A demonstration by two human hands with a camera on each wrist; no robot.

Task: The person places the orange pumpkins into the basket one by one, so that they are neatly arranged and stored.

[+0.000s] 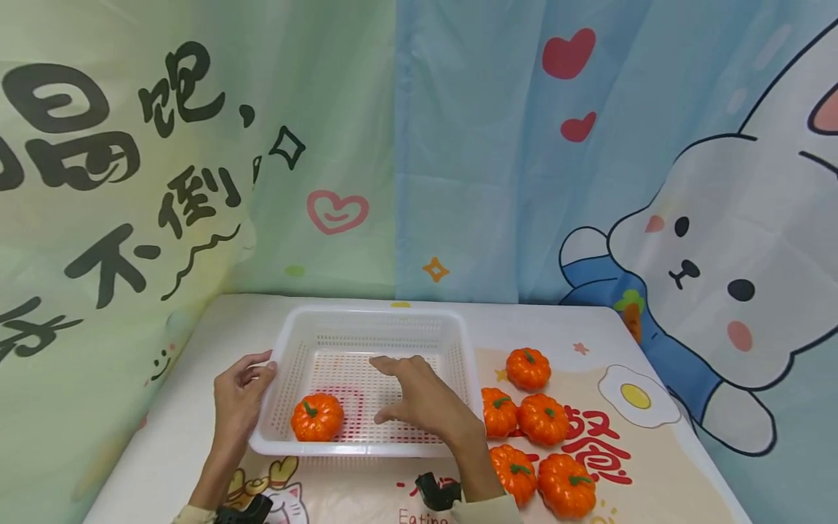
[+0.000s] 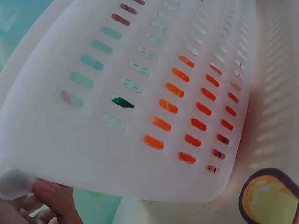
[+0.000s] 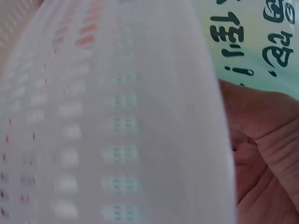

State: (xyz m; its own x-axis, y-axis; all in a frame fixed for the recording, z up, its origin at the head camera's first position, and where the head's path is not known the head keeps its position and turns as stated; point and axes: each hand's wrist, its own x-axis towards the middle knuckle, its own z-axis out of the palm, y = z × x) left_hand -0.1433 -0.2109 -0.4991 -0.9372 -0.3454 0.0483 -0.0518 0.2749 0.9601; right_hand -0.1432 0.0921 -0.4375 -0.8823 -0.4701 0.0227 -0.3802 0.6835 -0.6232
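White slot-patterned basket (image 1: 360, 450), orange green-stemmed pumpkins (image 1: 543, 420), green-and-blue printed curtain (image 1: 458, 145)

The basket (image 1: 353, 450) sits on the table (image 1: 524, 320), with the curtain (image 1: 458, 182) behind. Inside it, in the near left corner, lies one pumpkin (image 1: 317, 417). Five more pumpkins (image 1: 543, 419) lie on the table to the basket's right — one farthest back, two side by side before it, two nearest the person. The left hand (image 1: 240, 391) is at the basket's left rim; the right hand (image 1: 422, 399) is over the basket — right of the pumpkin inside.
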